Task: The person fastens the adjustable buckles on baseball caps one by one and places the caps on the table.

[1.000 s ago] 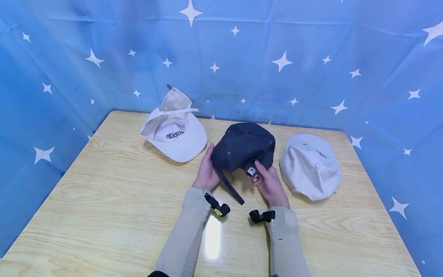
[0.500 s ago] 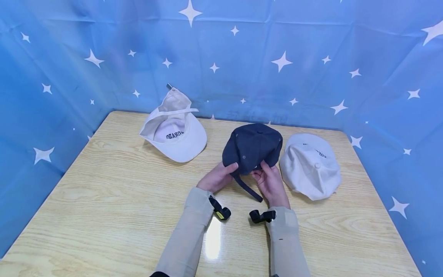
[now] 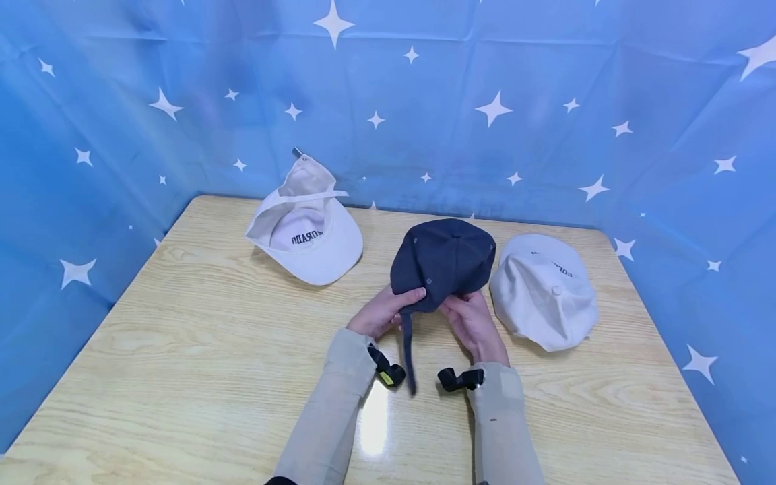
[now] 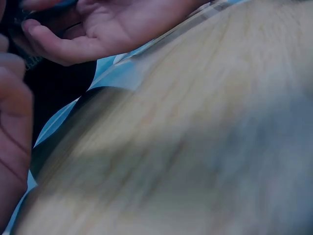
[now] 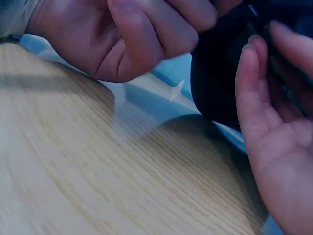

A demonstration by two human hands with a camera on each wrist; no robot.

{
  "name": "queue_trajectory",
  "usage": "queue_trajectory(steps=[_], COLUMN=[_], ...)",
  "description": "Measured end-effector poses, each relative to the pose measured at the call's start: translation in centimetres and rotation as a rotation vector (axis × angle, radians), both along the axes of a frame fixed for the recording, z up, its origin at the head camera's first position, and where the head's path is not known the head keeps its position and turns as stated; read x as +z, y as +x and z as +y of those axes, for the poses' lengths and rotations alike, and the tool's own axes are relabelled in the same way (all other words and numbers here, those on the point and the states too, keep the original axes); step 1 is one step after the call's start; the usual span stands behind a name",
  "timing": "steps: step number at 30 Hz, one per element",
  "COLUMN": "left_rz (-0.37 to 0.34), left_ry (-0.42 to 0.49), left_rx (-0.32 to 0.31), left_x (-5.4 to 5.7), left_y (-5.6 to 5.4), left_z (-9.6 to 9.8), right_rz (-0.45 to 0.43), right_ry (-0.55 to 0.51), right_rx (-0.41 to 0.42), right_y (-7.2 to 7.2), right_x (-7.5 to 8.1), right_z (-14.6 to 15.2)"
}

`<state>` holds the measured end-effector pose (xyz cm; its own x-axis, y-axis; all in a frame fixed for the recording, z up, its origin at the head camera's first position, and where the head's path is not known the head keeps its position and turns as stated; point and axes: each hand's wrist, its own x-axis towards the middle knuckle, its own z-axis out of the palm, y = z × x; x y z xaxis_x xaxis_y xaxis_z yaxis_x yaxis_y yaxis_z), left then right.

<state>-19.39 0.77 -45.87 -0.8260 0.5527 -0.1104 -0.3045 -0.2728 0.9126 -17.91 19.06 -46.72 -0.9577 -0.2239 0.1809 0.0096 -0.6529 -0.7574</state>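
Both hands hold a navy baseball cap (image 3: pixel 451 259) by its back edge in the head view, crown up and held over the table. My left hand (image 3: pixel 382 310) grips the cap's left rear, its thumb on top of the fabric and its fingers curled beneath. From there the loose strap (image 3: pixel 408 353) hangs down toward the wrist. My right hand (image 3: pixel 469 320) holds the right rear edge, with its fingertips tucked under the cap. In the right wrist view the cap's dark fabric (image 5: pixel 215 73) shows between the two hands. The metal buckle is hidden in the head view.
A white cap (image 3: pixel 324 249) lies upside down at the back left, its strap undone. To the right, close to the navy cap, rests an off-white cap (image 3: pixel 545 296) with its crown up. A blue star-patterned cloth (image 3: pixel 424 148) stands behind the wooden table (image 3: pixel 200 350).
The navy cap has shifted slightly right. My left hand has moved right, its thumb now over the cap's edge. The strap has swung left to hang straight down, and the buckle has gone from sight.
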Motion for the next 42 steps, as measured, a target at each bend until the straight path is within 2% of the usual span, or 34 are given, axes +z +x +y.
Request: queue_trajectory(steps=[3,10,14,17,21,26,33,38,42], left_rz=[0.003,0.027,0.003,-0.021,-0.017,-0.039,-0.120,-0.129,-0.108], left_ry=[0.004,0.111,0.164,0.204,0.230,0.285,0.421,0.540,0.597], left_rx=[0.072,0.296,0.423,0.515,0.589,0.588,0.558,0.486,0.413], left_x=[0.0,-0.5,-0.4,-0.3,-0.5,-0.7,-0.4,-0.3,-0.3], left_y=[-0.2,-0.7,-1.1,-1.3,-1.6,-1.6,-1.7,-1.8,-1.8], left_z=[0.0,0.1,0.1,0.1,0.1,0.0,-0.2,-0.4,-0.4], right_rz=[-0.014,-0.084,-0.091,-0.091,-0.093,-0.098,-0.107,-0.102,-0.084], right_ry=[0.052,0.050,0.027,0.051,0.109,0.204,0.339,0.378,0.384], right_rx=[0.000,0.033,0.091,0.133,0.194,0.271,0.308,0.317,0.338], right_y=[0.1,0.4,0.4,0.4,0.5,0.8,0.9,0.9,0.8], right_x=[0.0,0.4,0.5,0.5,0.5,0.6,0.8,0.8,0.7], right_z=[0.1,0.4,0.5,0.5,0.4,0.3,0.0,-0.1,0.0])
